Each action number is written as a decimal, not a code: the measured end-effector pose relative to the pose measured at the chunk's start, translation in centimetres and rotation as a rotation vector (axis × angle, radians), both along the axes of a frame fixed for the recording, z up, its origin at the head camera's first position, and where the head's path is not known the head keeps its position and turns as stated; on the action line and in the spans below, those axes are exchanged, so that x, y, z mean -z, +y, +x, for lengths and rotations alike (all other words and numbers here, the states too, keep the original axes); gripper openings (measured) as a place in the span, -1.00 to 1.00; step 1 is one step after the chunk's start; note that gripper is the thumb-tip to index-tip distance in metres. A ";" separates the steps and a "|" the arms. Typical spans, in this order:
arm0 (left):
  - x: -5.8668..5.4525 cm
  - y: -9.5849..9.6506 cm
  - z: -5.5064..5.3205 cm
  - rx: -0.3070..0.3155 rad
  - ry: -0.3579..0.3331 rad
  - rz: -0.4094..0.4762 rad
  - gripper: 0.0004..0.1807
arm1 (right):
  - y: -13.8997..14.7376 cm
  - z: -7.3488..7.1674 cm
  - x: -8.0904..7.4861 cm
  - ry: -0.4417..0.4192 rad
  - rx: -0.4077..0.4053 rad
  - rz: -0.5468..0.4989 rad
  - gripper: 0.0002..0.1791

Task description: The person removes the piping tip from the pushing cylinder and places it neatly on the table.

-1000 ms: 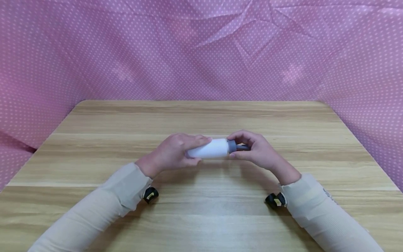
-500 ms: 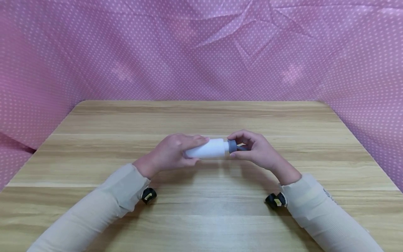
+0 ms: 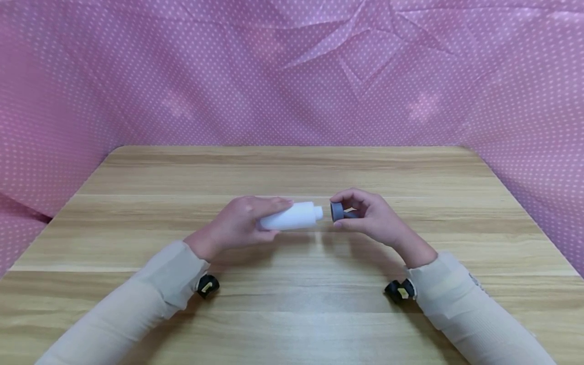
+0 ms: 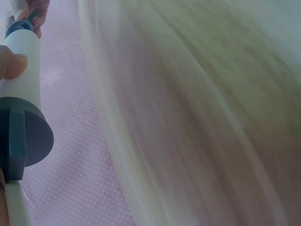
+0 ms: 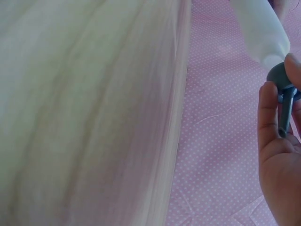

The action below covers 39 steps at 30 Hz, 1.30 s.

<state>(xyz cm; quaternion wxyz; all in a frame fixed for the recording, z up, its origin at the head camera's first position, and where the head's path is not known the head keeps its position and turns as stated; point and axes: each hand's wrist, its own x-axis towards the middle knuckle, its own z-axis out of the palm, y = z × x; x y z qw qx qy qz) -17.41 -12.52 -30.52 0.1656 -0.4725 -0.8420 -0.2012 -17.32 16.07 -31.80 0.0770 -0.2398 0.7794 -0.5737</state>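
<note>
White bottle [image 3: 289, 217] and grey cap [image 3: 336, 212] were apart, one per hand.
Head view: bottle lay sideways mid-frame, left hand [image 3: 239, 223] wrapped round its back end, neck pointing right; just right of it, the right hand [image 3: 374, 220] pinched the cap, a small gap between, all over a wooden table [image 3: 292, 314] with pink dotted cloth [image 3: 292, 86] up top. Left wrist view: bottle sat upper left, thumb on it. Right wrist view: cap was at the right edge between fingers, spout angled down, bottle upper right.
</note>
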 end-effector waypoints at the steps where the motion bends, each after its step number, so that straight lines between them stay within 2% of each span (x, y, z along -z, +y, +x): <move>1: 0.1 -0.1 0.0 -0.007 -0.007 -0.003 -0.35 | 0.0 0.0 0.0 -0.002 -0.001 0.002 -0.51; 9: 0.8 -1.6 0.1 -0.107 -0.081 -0.052 -0.34 | 0.2 0.1 0.0 -0.018 -0.002 0.022 -0.52; 18: 1.5 -3.6 -0.4 -0.176 -0.200 -0.026 -0.35 | 0.0 0.0 0.0 -0.019 -0.007 0.038 -0.52; 25: 1.7 -4.8 -0.8 -0.243 -0.381 0.000 -0.36 | 0.0 0.0 0.0 -0.016 -0.007 0.030 -0.52; 27: 1.7 -5.1 -1.0 -0.257 -0.408 -0.006 -0.36 | 0.0 0.0 0.0 -0.015 -0.006 0.029 -0.52; 32: 2.0 -5.8 -1.4 -0.277 -0.448 -0.025 -0.35 | 0.0 -0.1 0.1 -0.022 -0.010 0.030 -0.53; 39: 2.3 -6.4 -1.8 -0.259 -0.468 -0.035 -0.35 | 0.0 -0.1 0.0 -0.030 -0.004 0.041 -0.53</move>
